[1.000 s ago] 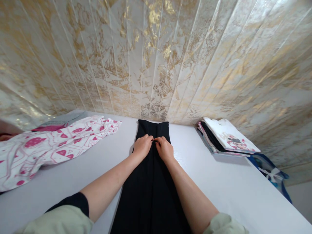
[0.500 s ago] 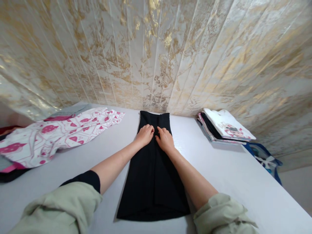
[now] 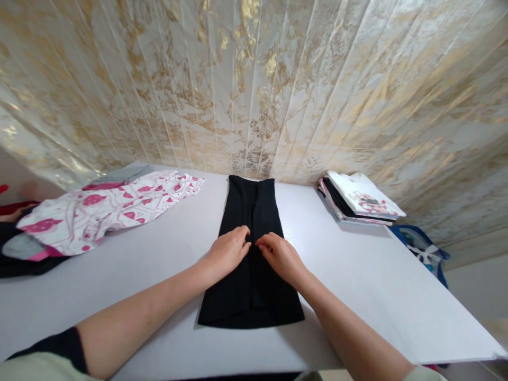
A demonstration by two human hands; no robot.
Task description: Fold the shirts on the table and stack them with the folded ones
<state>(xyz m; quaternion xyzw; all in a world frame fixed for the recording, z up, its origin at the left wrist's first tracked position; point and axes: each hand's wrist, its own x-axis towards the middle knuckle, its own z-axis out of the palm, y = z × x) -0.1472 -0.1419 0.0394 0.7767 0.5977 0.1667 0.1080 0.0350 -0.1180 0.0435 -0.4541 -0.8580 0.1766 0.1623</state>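
Observation:
A black garment (image 3: 257, 301) lies lengthwise on the white table, narrow at the far end and wider at the near hem. Its long sides are turned inward and meet in a line down the middle; whether it is trousers or a skirt I cannot tell. My left hand (image 3: 230, 251) is on its left half, fingers curled at the middle line and closed on the cloth. Facing it, my right hand (image 3: 280, 256) pinches at the right fold edge, thumb and fingertips together. A small gap separates the two hands.
At the left lies a heap of clothes with a white and pink printed garment (image 3: 119, 206) on top. A stack of folded clothes (image 3: 361, 198) stands at the back right. Beyond the right edge of the table (image 3: 357, 296) is a blue-edged bag (image 3: 426, 251). A gold-patterned curtain (image 3: 254, 79) hangs behind.
Both hands have slid toward me along the middle line, from near the garment's far end to about its middle. The view has shifted slightly, showing the table's near edge.

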